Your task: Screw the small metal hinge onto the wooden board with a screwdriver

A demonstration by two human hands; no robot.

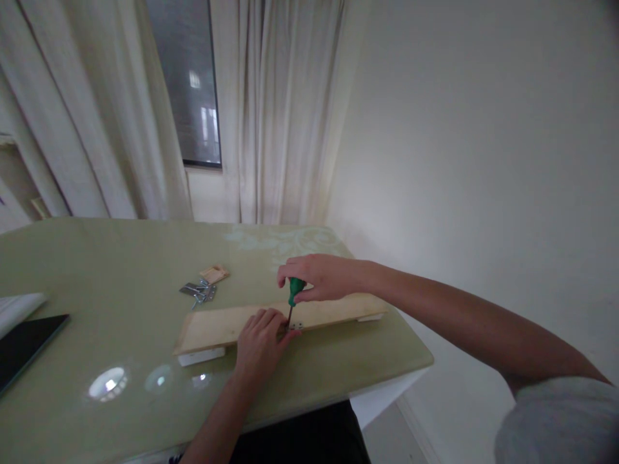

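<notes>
A long pale wooden board lies on the green table, raised on small white blocks. My right hand grips a green-handled screwdriver, held upright with its tip down on a small metal hinge at the board's near edge. My left hand rests on the board beside the hinge, fingers pressing next to the screwdriver tip. The hinge is partly hidden by my left fingers.
Spare metal hinges and a small wooden piece lie behind the board. A dark flat tablet and a white item sit at the left. The table's right edge is close to the board. Curtains and a window stand behind.
</notes>
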